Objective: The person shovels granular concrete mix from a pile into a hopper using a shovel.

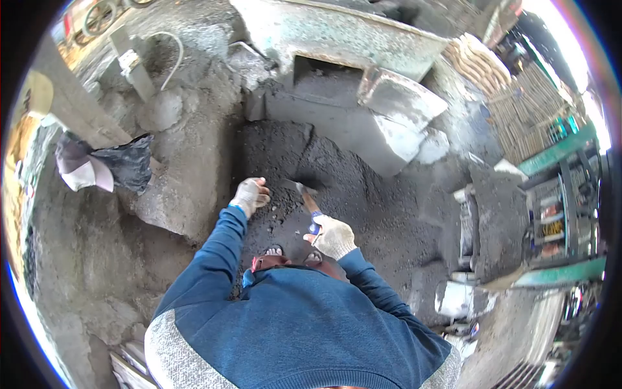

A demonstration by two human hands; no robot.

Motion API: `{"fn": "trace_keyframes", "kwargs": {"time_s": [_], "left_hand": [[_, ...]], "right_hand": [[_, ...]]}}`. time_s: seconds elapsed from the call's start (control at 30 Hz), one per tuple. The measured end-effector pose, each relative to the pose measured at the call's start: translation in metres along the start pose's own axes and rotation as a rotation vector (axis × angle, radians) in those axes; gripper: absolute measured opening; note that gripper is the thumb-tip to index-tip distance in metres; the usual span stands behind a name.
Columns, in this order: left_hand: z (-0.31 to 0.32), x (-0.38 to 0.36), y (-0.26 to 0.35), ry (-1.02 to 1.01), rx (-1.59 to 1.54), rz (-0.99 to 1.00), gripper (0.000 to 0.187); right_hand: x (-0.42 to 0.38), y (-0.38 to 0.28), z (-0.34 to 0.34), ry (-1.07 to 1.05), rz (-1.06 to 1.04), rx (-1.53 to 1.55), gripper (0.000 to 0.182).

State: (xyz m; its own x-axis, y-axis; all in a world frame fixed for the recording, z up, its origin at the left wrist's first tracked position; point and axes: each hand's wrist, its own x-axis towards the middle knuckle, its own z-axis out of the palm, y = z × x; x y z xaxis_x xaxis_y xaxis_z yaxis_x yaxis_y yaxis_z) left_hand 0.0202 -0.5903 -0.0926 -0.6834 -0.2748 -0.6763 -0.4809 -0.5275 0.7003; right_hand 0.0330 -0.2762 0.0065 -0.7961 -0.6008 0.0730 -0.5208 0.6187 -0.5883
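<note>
My right hand [334, 238], in a light knitted glove, is closed round the handle of a hammer-like tool [308, 199]. The tool's narrow metal head points over dark, crumbly material [350, 188] heaped on the ground, and some blue shows on the handle by my fingers. To the left, my left hand [251, 196] is gloved too, held above the dark material with its fingers curled; whether anything small is in them cannot be made out. My sandalled feet [275, 250] stand below, between my two hands.
A large worn metal trough [350, 35] stands at the top, with a leaning metal plate [402, 97] at its opening. A rough raised ledge [188, 162] runs along the left, near a cap [83, 162] and black plastic [126, 162]. Green-framed racks [557, 214] stand at right.
</note>
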Motion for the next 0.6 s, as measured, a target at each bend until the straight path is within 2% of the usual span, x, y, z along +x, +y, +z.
{"fn": "trace_keyframes", "kwargs": {"time_s": [0.1, 0.13, 0.2, 0.23, 0.27, 0.33, 0.4, 0.5, 0.6], "left_hand": [[-0.046, -0.027, 0.071, 0.186, 0.203, 0.276, 0.036], [-0.061, -0.029, 0.094, 0.230, 0.261, 0.355, 0.042], [-0.092, -0.021, 0.144, 0.308, 0.429, 0.556, 0.058], [-0.108, -0.012, 0.168, 0.432, 0.583, 0.728, 0.056], [-0.119, -0.004, 0.191, 0.472, 0.564, 0.857, 0.057], [-0.112, -0.027, 0.263, 0.817, 1.140, 0.820, 0.072], [-0.121, -0.028, 0.318, 0.857, 1.157, 0.773, 0.082], [-0.133, -0.015, 0.397, 1.072, 1.177, 0.676, 0.088], [-0.151, -0.010, 0.451, 1.158, 1.128, 0.609, 0.087]], "right_hand": [[0.020, 0.039, 0.019, 0.022, 0.178, 0.123, 0.042], [0.028, 0.037, 0.009, 0.027, 0.250, 0.065, 0.040], [0.047, 0.045, -0.002, -0.011, 0.300, 0.071, 0.040], [0.057, 0.051, -0.005, 0.029, 0.260, -0.012, 0.039], [0.069, 0.052, -0.009, 0.048, 0.257, -0.045, 0.038], [0.094, 0.054, -0.018, 0.092, 0.245, -0.108, 0.037], [0.116, 0.062, -0.023, 0.117, 0.219, -0.147, 0.035], [0.140, 0.073, -0.034, 0.088, 0.272, -0.109, 0.038], [0.149, 0.066, -0.042, 0.135, 0.320, -0.253, 0.039]]}}
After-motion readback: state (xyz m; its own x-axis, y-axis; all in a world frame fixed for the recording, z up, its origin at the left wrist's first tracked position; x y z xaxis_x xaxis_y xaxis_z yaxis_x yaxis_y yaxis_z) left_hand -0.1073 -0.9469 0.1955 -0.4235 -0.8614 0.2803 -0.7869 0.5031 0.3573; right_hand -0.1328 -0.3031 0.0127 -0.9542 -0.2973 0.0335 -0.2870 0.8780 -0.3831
